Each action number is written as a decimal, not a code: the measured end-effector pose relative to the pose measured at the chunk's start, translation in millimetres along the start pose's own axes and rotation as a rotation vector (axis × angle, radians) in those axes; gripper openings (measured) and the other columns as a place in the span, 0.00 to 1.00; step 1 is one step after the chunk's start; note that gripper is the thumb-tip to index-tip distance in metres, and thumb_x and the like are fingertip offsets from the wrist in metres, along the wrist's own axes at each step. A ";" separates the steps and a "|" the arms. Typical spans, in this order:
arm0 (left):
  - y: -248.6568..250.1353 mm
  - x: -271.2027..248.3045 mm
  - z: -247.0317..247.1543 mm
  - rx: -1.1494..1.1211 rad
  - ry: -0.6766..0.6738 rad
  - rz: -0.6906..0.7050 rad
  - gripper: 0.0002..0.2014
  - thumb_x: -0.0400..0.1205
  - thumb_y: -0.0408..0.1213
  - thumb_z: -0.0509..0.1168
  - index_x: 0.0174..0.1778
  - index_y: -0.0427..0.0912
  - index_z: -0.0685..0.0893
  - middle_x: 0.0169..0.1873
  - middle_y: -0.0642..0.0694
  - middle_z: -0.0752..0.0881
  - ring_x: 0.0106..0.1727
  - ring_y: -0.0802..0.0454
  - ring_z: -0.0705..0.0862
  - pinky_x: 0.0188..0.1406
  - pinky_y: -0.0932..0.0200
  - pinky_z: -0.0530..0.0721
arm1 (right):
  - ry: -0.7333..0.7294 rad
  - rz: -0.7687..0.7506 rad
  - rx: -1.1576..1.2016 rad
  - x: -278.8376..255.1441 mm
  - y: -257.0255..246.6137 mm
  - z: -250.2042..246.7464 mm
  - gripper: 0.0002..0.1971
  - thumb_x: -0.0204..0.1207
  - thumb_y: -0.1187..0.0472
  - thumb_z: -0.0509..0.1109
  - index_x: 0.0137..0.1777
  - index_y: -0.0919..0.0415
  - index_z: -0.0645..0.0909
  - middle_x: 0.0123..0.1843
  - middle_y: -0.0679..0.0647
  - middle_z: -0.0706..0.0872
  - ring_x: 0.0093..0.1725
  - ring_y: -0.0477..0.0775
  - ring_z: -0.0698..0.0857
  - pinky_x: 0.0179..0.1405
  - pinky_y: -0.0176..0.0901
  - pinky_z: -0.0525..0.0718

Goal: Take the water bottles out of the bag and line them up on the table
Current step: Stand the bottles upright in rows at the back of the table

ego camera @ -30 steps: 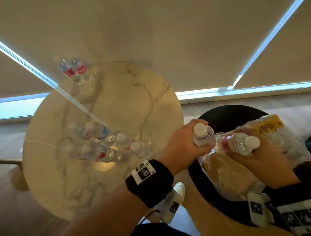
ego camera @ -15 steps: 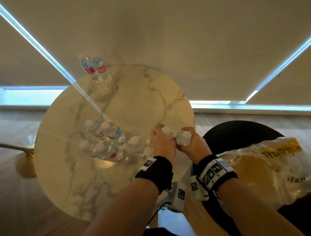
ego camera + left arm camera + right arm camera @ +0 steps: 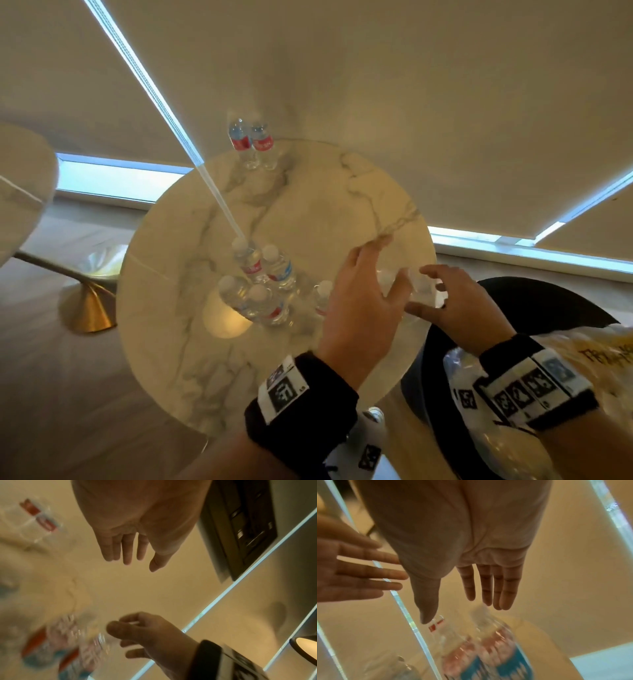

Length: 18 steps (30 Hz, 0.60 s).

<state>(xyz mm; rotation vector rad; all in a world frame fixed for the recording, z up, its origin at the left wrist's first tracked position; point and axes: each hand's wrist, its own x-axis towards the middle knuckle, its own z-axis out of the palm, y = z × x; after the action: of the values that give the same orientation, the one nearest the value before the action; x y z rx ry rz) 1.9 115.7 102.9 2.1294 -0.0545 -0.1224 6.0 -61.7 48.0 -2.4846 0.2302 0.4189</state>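
Round marble table [image 3: 308,212] as landmark. Left hand [image 3: 363,301] and right hand [image 3: 448,305] over its right edge, fingers spread, holding nothing. Two bottles [image 3: 407,287] upright at that edge, directly under fingertips, between both hands; contact unclear. Four-bottle cluster [image 3: 260,287] near table centre, pair [image 3: 251,144] at far edge. Bag [image 3: 582,346] off table, right side.

My right hand [image 3: 462,545] hangs with fingers straight and empty just above two blurred water bottles [image 3: 481,649] with red and blue labels, standing side by side, while my left hand [image 3: 351,568] spreads its fingers at the left edge.
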 end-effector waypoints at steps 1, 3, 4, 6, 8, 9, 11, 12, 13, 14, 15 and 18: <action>-3.7 -0.7 -22.3 0.017 0.033 0.031 0.19 0.86 0.49 0.66 0.74 0.57 0.78 0.69 0.61 0.79 0.67 0.64 0.78 0.67 0.66 0.78 | 0.028 -0.035 -0.024 -4.0 -11.9 -5.2 0.35 0.64 0.33 0.74 0.69 0.47 0.74 0.66 0.49 0.80 0.59 0.50 0.83 0.58 0.49 0.84; -19.6 3.7 -69.7 0.050 0.092 0.062 0.13 0.86 0.48 0.66 0.65 0.55 0.84 0.60 0.62 0.85 0.60 0.67 0.82 0.63 0.62 0.83 | 0.087 -0.115 -0.054 -9.8 -42.8 -12.8 0.29 0.69 0.34 0.72 0.65 0.47 0.77 0.60 0.46 0.83 0.53 0.46 0.83 0.53 0.45 0.85; -30.7 9.4 -93.2 0.072 0.112 0.062 0.11 0.86 0.47 0.66 0.62 0.54 0.86 0.57 0.61 0.87 0.59 0.66 0.84 0.61 0.63 0.84 | 0.110 -0.163 -0.068 -10.3 -61.3 -14.3 0.26 0.71 0.35 0.70 0.64 0.47 0.78 0.57 0.45 0.83 0.51 0.45 0.83 0.51 0.45 0.86; -59.0 27.5 -137.1 0.144 0.105 0.033 0.10 0.85 0.44 0.66 0.60 0.52 0.88 0.52 0.59 0.89 0.55 0.65 0.86 0.57 0.69 0.83 | 0.119 -0.251 -0.080 -7.0 -103.9 -11.6 0.21 0.73 0.37 0.69 0.61 0.46 0.78 0.52 0.42 0.83 0.47 0.42 0.82 0.48 0.43 0.85; -92.0 54.8 -172.8 0.267 0.044 0.003 0.09 0.84 0.42 0.68 0.59 0.52 0.89 0.51 0.57 0.88 0.54 0.61 0.86 0.56 0.68 0.82 | 0.056 -0.314 -0.061 5.4 -149.5 0.7 0.18 0.74 0.39 0.69 0.60 0.45 0.78 0.49 0.42 0.82 0.44 0.42 0.83 0.45 0.43 0.85; -110.1 69.2 -186.2 0.344 -0.003 -0.005 0.10 0.84 0.42 0.69 0.60 0.53 0.89 0.52 0.55 0.87 0.54 0.58 0.86 0.56 0.64 0.82 | -0.008 -0.326 -0.081 14.1 -171.9 10.7 0.18 0.75 0.40 0.69 0.60 0.46 0.78 0.49 0.43 0.82 0.44 0.44 0.83 0.45 0.44 0.84; -142.5 97.0 -202.5 0.476 -0.148 -0.021 0.13 0.82 0.45 0.72 0.63 0.53 0.87 0.52 0.53 0.83 0.54 0.51 0.85 0.55 0.57 0.80 | -0.138 -0.322 -0.231 39.9 -210.2 38.6 0.20 0.76 0.40 0.68 0.64 0.48 0.76 0.51 0.48 0.83 0.46 0.50 0.83 0.46 0.46 0.81; -155.9 109.0 -206.0 0.511 -0.228 -0.029 0.16 0.80 0.47 0.74 0.64 0.54 0.86 0.53 0.52 0.81 0.53 0.49 0.84 0.54 0.56 0.80 | -0.189 -0.299 -0.325 54.5 -224.9 54.3 0.22 0.76 0.40 0.68 0.65 0.49 0.75 0.53 0.51 0.84 0.49 0.53 0.83 0.46 0.45 0.79; -167.2 119.1 -207.4 0.531 -0.300 -0.035 0.20 0.78 0.50 0.75 0.65 0.55 0.85 0.54 0.51 0.80 0.52 0.49 0.84 0.53 0.56 0.81 | -0.230 -0.259 -0.405 68.2 -237.7 69.0 0.23 0.76 0.39 0.68 0.66 0.50 0.75 0.55 0.53 0.84 0.51 0.55 0.82 0.45 0.45 0.77; -175.8 127.5 -207.4 0.548 -0.356 -0.028 0.22 0.76 0.53 0.76 0.66 0.55 0.84 0.55 0.51 0.79 0.50 0.50 0.83 0.51 0.57 0.81 | -0.264 -0.214 -0.467 81.4 -248.2 82.3 0.25 0.75 0.38 0.68 0.65 0.52 0.75 0.56 0.55 0.84 0.51 0.57 0.82 0.45 0.45 0.75; -183.4 133.6 -205.3 0.564 -0.404 -0.017 0.24 0.75 0.54 0.77 0.66 0.54 0.83 0.55 0.51 0.78 0.49 0.51 0.82 0.49 0.58 0.81 | -0.295 -0.169 -0.504 90.7 -256.9 92.5 0.25 0.74 0.38 0.68 0.64 0.54 0.75 0.56 0.57 0.84 0.49 0.57 0.81 0.44 0.45 0.74; -197.7 141.8 -195.5 0.551 -0.498 0.046 0.21 0.78 0.48 0.76 0.65 0.48 0.82 0.54 0.48 0.77 0.47 0.51 0.80 0.45 0.61 0.75 | -0.314 -0.095 -0.517 104.7 -269.7 109.2 0.16 0.79 0.49 0.67 0.59 0.59 0.77 0.55 0.59 0.84 0.47 0.59 0.81 0.41 0.45 0.72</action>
<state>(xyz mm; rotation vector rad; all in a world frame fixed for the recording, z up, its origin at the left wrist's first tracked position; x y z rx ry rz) 162.3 373.1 29.5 2.5893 -0.4759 -0.6741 146.8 212.5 72.2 -2.8567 -0.1433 0.9132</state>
